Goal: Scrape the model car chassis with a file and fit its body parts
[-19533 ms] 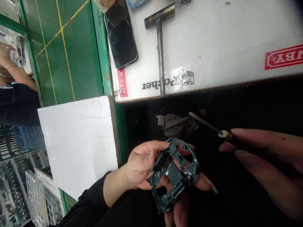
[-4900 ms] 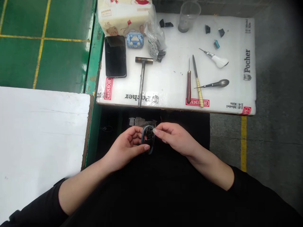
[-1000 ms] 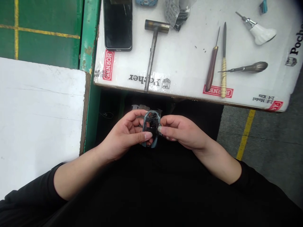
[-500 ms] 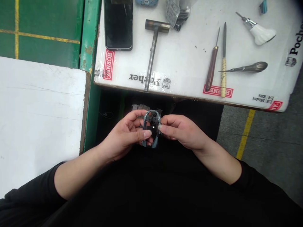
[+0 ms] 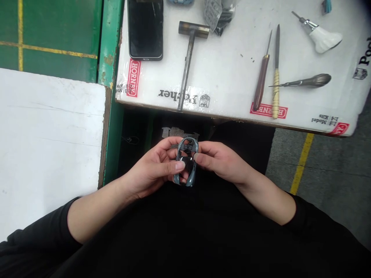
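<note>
A small blue-grey model car body point(image 5: 190, 180) with open gaps and a dark part inside is held between both hands, beyond the table's near edge. My left hand point(image 5: 158, 166) grips its left side, the thumb lying over the dark middle and fingers behind it. My right hand point(image 5: 222, 160) pinches the right side near the rounded end with thumb and index finger. The fingertips behind the body are partly hidden.
On the white-covered table point(image 5: 226, 81) lie a phone point(image 5: 145, 31), a metal hammer point(image 5: 187, 65), a plastic bag of parts point(image 5: 222, 17), a brown-handled awl point(image 5: 261, 83), a file point(image 5: 276, 92), a dark-handled tool point(image 5: 314, 81) and a white-handled screwdriver point(image 5: 324, 38). A white board point(image 5: 52, 154) is at left.
The car body has tilted so more of its upper surface shows, and it sits slightly lower in view. Both hands keep hold of it. The table view has shifted slightly.
</note>
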A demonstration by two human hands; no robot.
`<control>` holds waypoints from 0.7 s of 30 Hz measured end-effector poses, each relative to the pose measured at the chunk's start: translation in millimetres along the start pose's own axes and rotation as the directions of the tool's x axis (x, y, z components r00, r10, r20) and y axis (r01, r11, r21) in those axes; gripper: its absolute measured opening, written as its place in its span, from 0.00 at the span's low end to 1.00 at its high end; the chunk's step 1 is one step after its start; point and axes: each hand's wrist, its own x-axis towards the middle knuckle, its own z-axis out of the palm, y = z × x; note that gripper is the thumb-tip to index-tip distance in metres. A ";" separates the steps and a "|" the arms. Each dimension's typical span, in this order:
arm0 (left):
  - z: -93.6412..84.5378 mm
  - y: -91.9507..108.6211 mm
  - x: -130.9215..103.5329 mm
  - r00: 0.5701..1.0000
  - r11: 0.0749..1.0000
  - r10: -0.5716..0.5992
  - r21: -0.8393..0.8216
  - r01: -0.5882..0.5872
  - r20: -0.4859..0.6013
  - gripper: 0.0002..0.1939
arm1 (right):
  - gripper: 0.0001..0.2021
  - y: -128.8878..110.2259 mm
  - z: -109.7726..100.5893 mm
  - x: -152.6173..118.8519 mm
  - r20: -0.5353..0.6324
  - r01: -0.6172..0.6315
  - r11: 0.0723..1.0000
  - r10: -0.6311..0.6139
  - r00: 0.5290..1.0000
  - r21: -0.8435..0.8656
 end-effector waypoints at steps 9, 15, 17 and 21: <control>-1.0 -2.9 -1.1 0.993 0.944 0.097 0.322 -0.071 -0.065 0.31 | 0.26 2.0 -1.5 0.4 -0.152 0.137 0.984 -0.154 0.976 -0.114; -1.6 -1.6 0.3 0.968 0.879 0.174 0.471 -0.070 -0.182 0.22 | 0.16 -4.0 1.0 -5.0 -0.224 0.286 0.828 -0.432 0.873 -0.483; -2.2 -1.0 0.8 0.969 0.891 0.174 0.447 -0.078 -0.177 0.18 | 0.12 -4.9 1.6 -6.1 -0.199 0.324 0.758 -0.507 0.838 -0.566; -2.9 -1.7 0.7 0.963 0.910 0.183 0.406 -0.090 -0.196 0.17 | 0.10 -7.6 4.2 -7.8 -0.136 0.363 0.647 -0.588 0.797 -0.670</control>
